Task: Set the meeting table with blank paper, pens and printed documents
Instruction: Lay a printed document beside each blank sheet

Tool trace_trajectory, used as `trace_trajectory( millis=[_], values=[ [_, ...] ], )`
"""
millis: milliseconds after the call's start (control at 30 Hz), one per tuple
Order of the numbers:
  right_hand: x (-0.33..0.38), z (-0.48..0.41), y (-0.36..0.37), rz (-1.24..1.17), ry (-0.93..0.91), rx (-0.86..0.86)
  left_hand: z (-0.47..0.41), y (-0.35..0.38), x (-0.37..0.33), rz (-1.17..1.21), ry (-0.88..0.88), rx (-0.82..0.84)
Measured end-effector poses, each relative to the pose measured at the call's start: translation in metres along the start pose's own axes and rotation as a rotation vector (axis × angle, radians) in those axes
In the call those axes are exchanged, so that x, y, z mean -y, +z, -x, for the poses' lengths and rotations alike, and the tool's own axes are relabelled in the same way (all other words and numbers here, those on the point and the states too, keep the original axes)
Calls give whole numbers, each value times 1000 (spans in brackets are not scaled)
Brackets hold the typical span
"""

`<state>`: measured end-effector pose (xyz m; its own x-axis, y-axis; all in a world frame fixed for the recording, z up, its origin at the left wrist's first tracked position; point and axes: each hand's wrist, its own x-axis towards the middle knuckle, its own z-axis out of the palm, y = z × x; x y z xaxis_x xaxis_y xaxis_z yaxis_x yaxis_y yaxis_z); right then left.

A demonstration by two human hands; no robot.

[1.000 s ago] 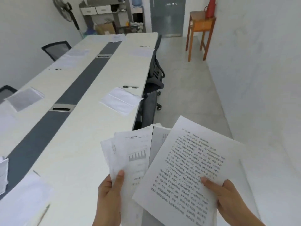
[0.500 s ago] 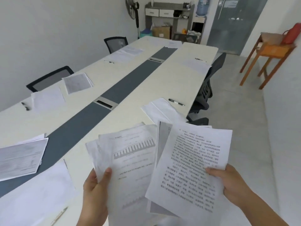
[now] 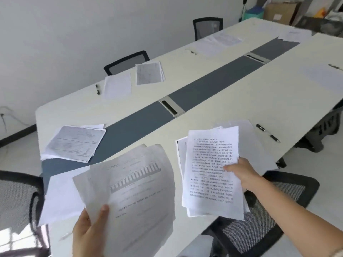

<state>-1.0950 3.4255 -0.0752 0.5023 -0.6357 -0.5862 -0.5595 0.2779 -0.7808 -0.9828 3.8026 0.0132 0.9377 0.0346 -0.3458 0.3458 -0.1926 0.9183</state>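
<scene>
Documents now split: left hand (image 3: 89, 232) grips chart sheets (image 3: 133, 191), right hand (image 3: 241, 173) text pages (image 3: 211, 164).

Desk (image 3: 232, 115): smooth cream laminate, faint sheen, with a matt slate-grey centre strip (image 3: 213, 88) and a brushed metal cable hatch (image 3: 171, 107). Printed documents (image 3: 211, 171) and chart sheets (image 3: 135, 188): thin matt white paper, slightly curled. Chairs (image 3: 258, 227): black woven mesh on black plastic frames; pen (image 3: 268, 133): glossy black plastic.

Left hand (image 3: 89, 232) and right hand (image 3: 241, 173) are raised apart, fingers pinched closed.
</scene>
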Motion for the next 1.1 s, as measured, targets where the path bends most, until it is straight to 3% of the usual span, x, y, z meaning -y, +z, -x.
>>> trace_trajectory(
  millis=[300,500,600,700,800,900,1100],
  values=[
    [-23,-128,34,555,9,44,24,47,4,23,-63,-95],
    [-13,-118,35,829,-161,-9,35,53,6,106,-115,-43],
    [6,-70,39,544,-247,70,33,55,1,172,-116,50],
    [29,11,44,-15,-39,369,26,55,-4,225,-109,175],
    [29,76,42,-204,46,586,18,53,-10,229,-62,288],
    [15,119,38,-231,-27,543,14,51,-13,180,7,410],
    [-21,177,10,-201,-162,176,34,71,-9,117,65,609]
  ],
)
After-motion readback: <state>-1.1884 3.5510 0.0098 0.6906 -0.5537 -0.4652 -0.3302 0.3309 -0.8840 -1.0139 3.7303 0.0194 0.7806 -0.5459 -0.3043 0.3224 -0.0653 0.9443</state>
